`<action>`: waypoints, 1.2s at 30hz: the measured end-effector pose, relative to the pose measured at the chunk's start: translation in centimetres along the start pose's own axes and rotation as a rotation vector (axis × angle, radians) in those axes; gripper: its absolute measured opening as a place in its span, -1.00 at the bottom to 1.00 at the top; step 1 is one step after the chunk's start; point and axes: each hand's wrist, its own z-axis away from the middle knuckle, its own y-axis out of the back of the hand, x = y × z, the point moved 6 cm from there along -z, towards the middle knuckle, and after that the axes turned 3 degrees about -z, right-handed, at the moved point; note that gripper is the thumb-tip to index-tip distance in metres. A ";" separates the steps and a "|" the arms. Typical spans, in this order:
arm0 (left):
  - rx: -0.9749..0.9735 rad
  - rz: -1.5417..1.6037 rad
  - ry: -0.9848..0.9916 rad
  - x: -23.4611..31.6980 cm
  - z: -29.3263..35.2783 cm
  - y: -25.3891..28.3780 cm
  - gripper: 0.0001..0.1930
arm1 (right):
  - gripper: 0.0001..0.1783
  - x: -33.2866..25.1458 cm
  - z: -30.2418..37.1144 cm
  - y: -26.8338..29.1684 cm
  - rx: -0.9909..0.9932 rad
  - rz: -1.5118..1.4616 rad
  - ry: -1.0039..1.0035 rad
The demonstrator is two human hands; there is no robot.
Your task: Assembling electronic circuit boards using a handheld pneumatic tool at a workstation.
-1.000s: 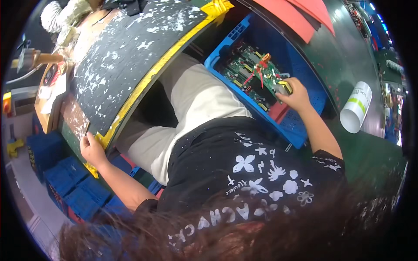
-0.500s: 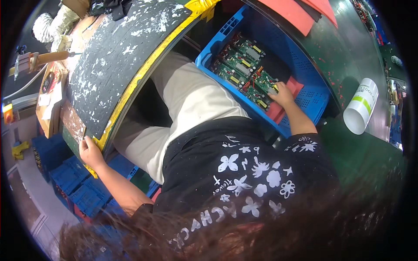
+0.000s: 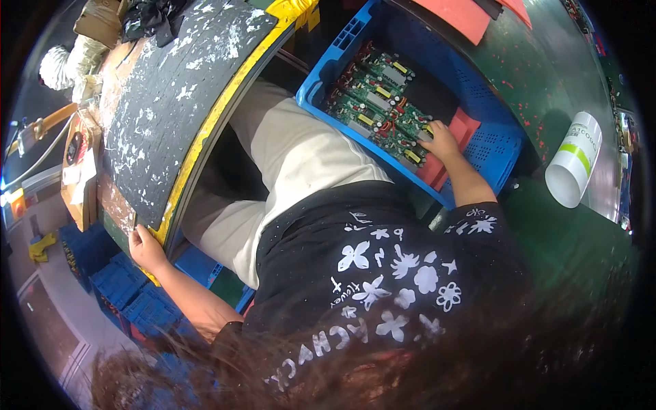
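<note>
Reaching into a blue plastic crate (image 3: 321,116) on my right, my right hand (image 3: 441,142) has its fingers closed at the near end of a green circuit board (image 3: 403,117). Its fingertips are partly hidden among the parts. Several such boards lie side by side there, carrying yellow transformers, grey heat sinks and red and black wires. A pink foam sheet (image 3: 466,130) shows beside the boards under my right wrist. On the other side, my left hand (image 3: 145,249) grips the near corner of the worktable (image 3: 184,102), thumb and fingers closed around its edge.
Yellow tape (image 3: 205,147) lines the worn black tabletop's edge. A white roll with a green band (image 3: 574,160) lies on the green surface at right. Pink sheets (image 3: 454,17) rest beyond the crate. Blue crates (image 3: 123,283) are stacked at lower left.
The whole view has shifted slightly. My right hand stays at the same board in the crate, and my left hand keeps to the table corner.
</note>
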 end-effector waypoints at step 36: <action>-0.037 0.016 0.023 -1.3 -0.1 -0.2 -0.65 | -0.31 -0.2 0.1 0.1 -0.004 -0.025 -0.054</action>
